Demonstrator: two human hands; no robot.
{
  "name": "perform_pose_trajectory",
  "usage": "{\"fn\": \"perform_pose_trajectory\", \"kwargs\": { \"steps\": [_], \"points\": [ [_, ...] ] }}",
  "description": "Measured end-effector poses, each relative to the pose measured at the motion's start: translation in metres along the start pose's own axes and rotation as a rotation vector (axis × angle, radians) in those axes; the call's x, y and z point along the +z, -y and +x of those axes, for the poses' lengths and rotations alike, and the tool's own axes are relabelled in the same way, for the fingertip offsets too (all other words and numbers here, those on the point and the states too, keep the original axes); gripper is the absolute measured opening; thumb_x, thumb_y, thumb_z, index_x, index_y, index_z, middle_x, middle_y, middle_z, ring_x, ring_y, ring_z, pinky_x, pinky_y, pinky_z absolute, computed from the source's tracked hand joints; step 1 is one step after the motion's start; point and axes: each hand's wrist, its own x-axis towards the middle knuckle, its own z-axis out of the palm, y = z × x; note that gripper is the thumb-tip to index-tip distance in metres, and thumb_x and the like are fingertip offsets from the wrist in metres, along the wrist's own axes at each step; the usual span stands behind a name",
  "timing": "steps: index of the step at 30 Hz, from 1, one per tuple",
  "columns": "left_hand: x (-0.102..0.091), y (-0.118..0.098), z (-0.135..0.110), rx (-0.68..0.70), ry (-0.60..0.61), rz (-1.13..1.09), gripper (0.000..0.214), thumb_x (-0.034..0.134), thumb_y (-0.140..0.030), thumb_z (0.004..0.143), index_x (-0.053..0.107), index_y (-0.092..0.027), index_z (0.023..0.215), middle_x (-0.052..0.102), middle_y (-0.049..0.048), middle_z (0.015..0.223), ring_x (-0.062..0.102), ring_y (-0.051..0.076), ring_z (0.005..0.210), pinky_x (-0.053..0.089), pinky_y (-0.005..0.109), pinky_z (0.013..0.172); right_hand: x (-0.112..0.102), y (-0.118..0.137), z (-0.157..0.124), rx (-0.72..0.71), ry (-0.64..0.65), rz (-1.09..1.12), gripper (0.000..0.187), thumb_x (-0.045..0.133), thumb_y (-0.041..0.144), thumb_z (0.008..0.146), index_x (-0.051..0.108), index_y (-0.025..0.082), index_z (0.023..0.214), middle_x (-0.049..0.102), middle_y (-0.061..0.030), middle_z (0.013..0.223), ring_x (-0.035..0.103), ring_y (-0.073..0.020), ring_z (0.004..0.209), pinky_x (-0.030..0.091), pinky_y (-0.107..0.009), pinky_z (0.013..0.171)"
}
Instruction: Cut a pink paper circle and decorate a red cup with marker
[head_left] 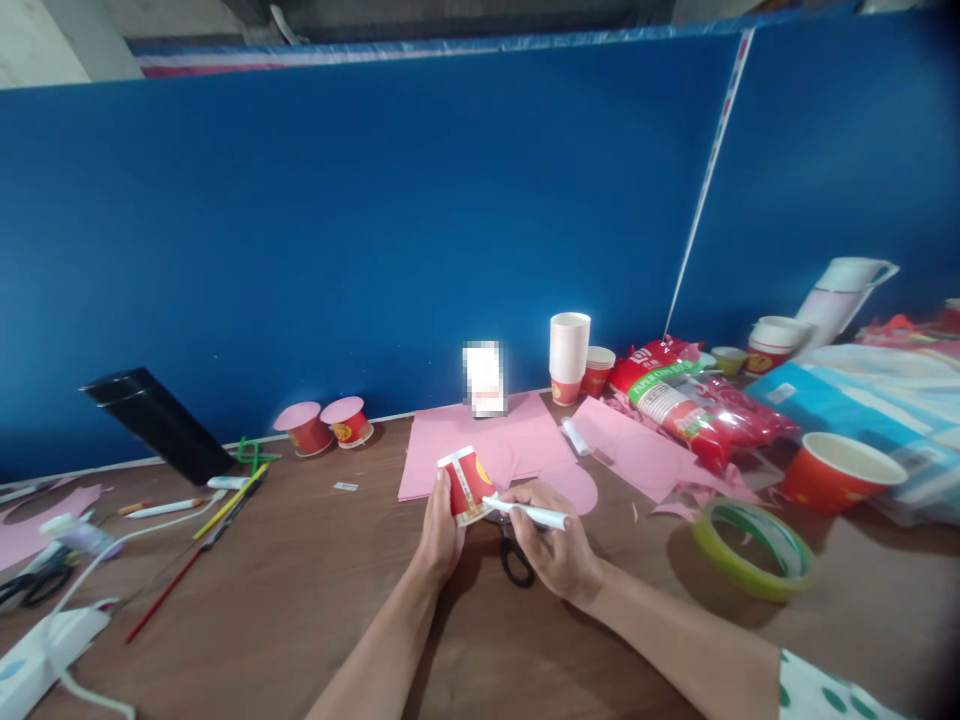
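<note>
Fingers of the left hand [441, 532] clasp the cup [469, 483] above the worktop [337, 590], short of its back edge, while the right hand's [553, 548] pinch a pen [544, 516] against it, apparently marking, so the next stroke likely needs the cup steady.

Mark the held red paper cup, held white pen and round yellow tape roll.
Red paper cup [466, 484]: head view, side wall.
White pen [543, 516]: head view, barrel.
Round yellow tape roll [748, 581]: head view, near outer side.
</note>
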Motion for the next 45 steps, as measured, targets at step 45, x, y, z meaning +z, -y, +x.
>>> {"fn": "perform_pose_trajectory", "kwargs": {
  "steps": [45],
  "points": [
    [0.0046,-0.0043,-0.0034,-0.019,-0.052,0.042,0.054,0.066,-0.062,0.074,0.067,-0.014,0.099,0.073,0.0116,0.098,0.067,0.029,0.1,0.049,0.043,0.096,-0.0018,0.0053,0.0023,0.044,0.01,0.043,0.016,0.047,0.018,0.094,0.063,0.02,0.09,0.066,-0.004,0.077,0.063,-0.0182,0.071,0.052,-0.032,0.072]
  ]
}}
